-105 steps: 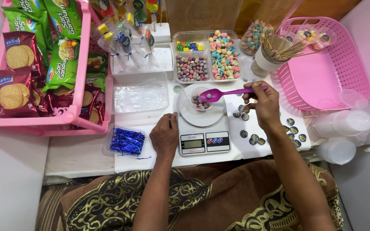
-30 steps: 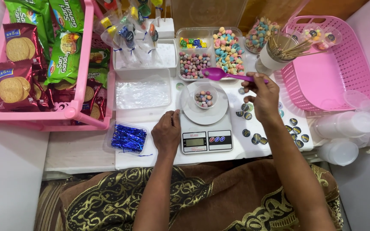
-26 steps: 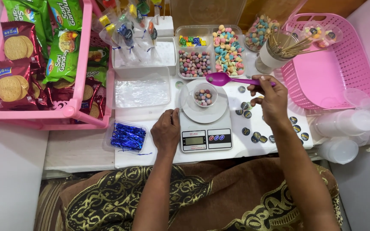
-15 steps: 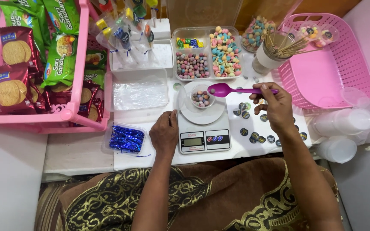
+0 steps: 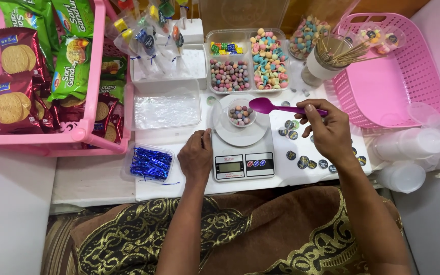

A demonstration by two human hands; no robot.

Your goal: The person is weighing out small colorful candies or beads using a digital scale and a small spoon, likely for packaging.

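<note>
My right hand (image 5: 328,131) grips the handle of a purple plastic spoon (image 5: 268,106), whose empty bowl hovers just right of a small clear cup of speckled round candies (image 5: 241,113). The cup stands on the round platter of a white digital kitchen scale (image 5: 240,150). My left hand (image 5: 196,155) rests flat on the white tabletop, fingers together, touching the scale's left edge and holding nothing. Behind the scale sits a clear divided tray (image 5: 247,62) with speckled candies, pastel candies and small wrapped sweets.
A pink basket of biscuit packets (image 5: 36,76) stands left, a pink mesh basket (image 5: 398,76) right. Wrapped lollipops (image 5: 151,38), a tub of clear bags (image 5: 168,109), blue twist ties (image 5: 150,164), a cup of wooden sticks (image 5: 327,58), round stickers (image 5: 306,160) and stacked clear cups (image 5: 408,153) surround the scale.
The spoon came back from the candy tray toward the cup on the scale and now hangs empty beside it. My left hand has stayed at the scale's edge.
</note>
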